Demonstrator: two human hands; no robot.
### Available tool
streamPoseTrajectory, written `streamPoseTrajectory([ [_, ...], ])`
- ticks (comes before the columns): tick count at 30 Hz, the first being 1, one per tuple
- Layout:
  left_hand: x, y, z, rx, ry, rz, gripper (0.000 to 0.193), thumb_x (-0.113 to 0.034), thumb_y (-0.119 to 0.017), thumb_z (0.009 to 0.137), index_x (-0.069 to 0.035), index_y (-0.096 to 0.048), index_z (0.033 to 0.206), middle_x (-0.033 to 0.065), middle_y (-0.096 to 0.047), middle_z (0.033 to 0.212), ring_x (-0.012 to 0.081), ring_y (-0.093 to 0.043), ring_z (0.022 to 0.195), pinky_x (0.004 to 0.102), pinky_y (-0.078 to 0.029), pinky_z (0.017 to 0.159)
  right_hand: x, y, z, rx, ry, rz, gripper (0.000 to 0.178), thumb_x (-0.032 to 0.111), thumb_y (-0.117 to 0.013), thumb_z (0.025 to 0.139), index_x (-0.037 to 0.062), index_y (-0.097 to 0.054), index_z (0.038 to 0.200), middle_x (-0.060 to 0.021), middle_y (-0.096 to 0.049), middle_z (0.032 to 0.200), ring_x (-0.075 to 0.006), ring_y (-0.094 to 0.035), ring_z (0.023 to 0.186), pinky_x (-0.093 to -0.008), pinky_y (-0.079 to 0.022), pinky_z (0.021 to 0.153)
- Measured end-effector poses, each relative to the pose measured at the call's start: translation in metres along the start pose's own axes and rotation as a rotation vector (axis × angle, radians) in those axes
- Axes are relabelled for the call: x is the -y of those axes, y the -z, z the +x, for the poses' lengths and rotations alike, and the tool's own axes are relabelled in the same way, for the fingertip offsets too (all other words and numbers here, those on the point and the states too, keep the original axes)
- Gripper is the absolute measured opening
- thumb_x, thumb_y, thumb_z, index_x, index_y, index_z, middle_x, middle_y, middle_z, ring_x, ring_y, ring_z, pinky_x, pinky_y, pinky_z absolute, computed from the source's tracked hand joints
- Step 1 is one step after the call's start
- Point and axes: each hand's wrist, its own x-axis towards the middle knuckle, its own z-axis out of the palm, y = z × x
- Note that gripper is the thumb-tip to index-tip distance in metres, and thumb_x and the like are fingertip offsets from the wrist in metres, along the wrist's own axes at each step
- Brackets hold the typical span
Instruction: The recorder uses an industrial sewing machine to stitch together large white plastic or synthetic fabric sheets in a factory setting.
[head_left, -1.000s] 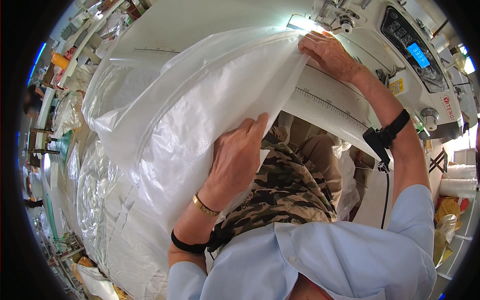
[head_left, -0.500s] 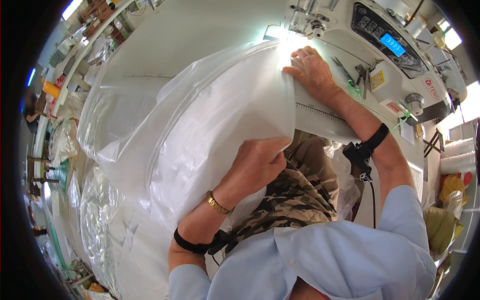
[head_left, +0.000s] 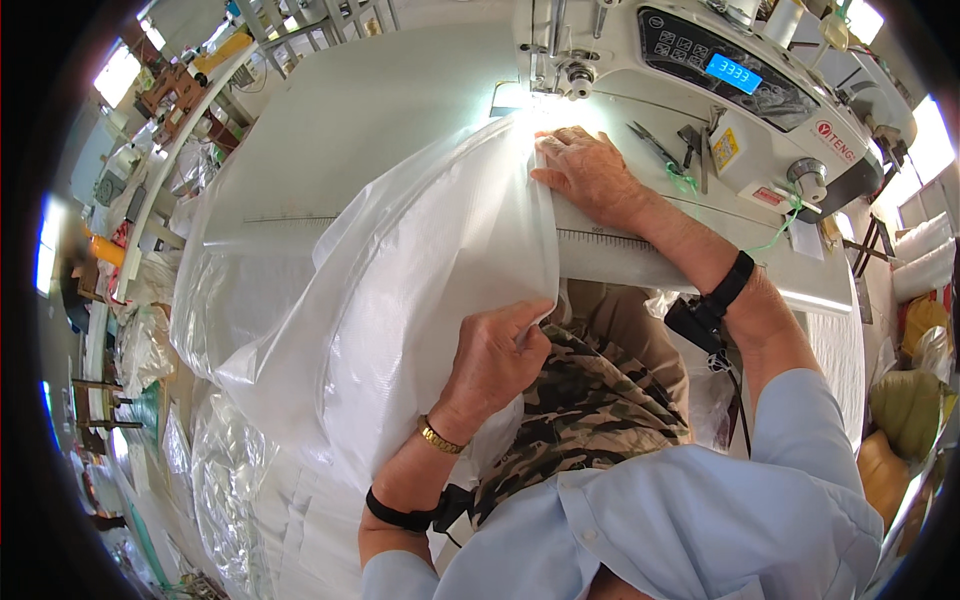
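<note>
A large white woven plastic sheet [head_left: 430, 270], with a clear film layer along its curved left side, runs up to the sewing machine [head_left: 690, 60]. Its narrow top end lies under the bright light by the needle, where glare hides the stitching point. My left hand [head_left: 497, 355] is closed, pinching the sheet's right edge near my lap between thumb and forefinger. Close to the needle, my right hand [head_left: 590, 175] lies flat with extended fingers on the sheet's right edge, thumb apart. Each forearm carries a black strap with a small device.
Small scissors [head_left: 655, 145] and other small tools lie right of my right hand, beside green thread [head_left: 682, 180]. A printed ruler [head_left: 610, 240] runs along the table's near edge. Crumpled clear plastic [head_left: 225, 470] spreads at the left. White rolls [head_left: 925, 250] stand at the far right.
The view has shifted, so the machine appears farther left. Both hands keep their places on the sheet's right edge. The sheet's left side looks more folded upward.
</note>
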Motion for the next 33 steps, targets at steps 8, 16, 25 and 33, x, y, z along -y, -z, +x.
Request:
streamPoseTrajectory([
  [8, -0.007, -0.009, 0.005, -0.101, -0.131, 0.370, 0.022, -0.001, -0.062, 0.081, -0.002, -0.069, 0.102, 0.0188, -0.068, 0.083, 0.0337, -0.068, 0.075, 0.0368, -0.053, 0.067, 0.006, 0.003, 0.002, 0.035, -0.107, -0.084, 0.040, 0.039, -0.054, 0.095, 0.0054, -0.064, 0.114, -0.0154, -0.058, 0.119, -0.0285, -0.052, 0.116, -0.0468, -0.040, 0.097],
  [16, -0.015, -0.018, 0.009, -0.214, -0.203, 0.581, 0.023, -0.001, -0.061, 0.079, -0.004, -0.067, 0.101, 0.0157, -0.066, 0.078, 0.0331, -0.064, 0.067, 0.0402, -0.050, 0.061, -0.012, -0.003, 0.000, -0.008, -0.183, 0.062, 0.039, 0.041, -0.054, 0.095, 0.0108, -0.070, 0.113, -0.0161, -0.057, 0.120, -0.0284, -0.048, 0.119, -0.0457, -0.038, 0.100],
  [25, -0.013, -0.025, 0.020, -0.214, -0.288, 0.689, 0.007, 0.001, -0.060, 0.076, -0.004, -0.058, 0.081, 0.0118, -0.060, 0.070, 0.0315, -0.060, 0.062, 0.0405, -0.046, 0.055, -0.019, -0.002, 0.002, 0.066, -0.179, 0.164, 0.033, 0.033, -0.053, 0.095, 0.0143, -0.068, 0.118, -0.0167, -0.058, 0.115, -0.0298, -0.049, 0.117, -0.0436, -0.038, 0.099],
  [33, -0.019, -0.009, 0.056, -0.101, -0.391, 0.931, 0.009, -0.002, -0.056, 0.080, -0.004, -0.052, 0.073, 0.0121, -0.057, 0.066, 0.0315, -0.061, 0.061, 0.0408, -0.045, 0.051, -0.017, -0.005, 0.001, 0.045, -0.215, 0.130, 0.026, 0.025, -0.058, 0.093, 0.0135, -0.069, 0.114, -0.0132, -0.057, 0.111, -0.0277, -0.049, 0.113, -0.0429, -0.036, 0.099],
])
